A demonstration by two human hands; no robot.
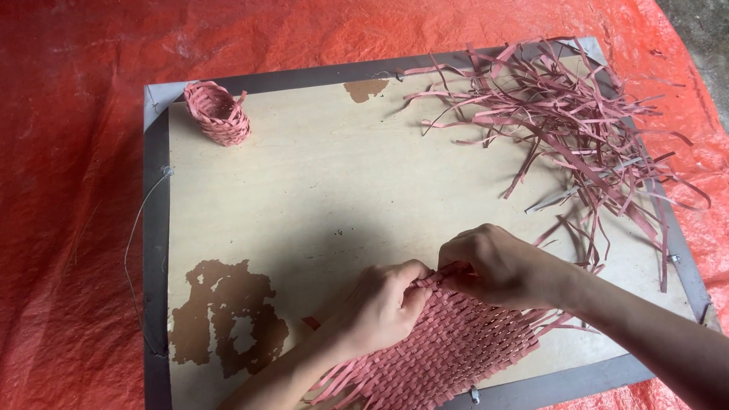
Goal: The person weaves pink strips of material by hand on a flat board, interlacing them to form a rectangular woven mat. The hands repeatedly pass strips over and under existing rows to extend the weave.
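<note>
Both hands worked at the far edge of a pink woven mat (448, 345), which lay at the near edge of a pale wooden board (319, 190). Left hand (383, 304) had fingers curled shut, pinching the mat's edge. Right hand (497, 266) was closed likewise on the same edge, the two hands nearly touching. A loose heap of pink strips (569, 121) sat at the board's far right corner; a small woven basket (218, 112) at the far left. An orange tarp (68, 228) lay under the board.
</note>
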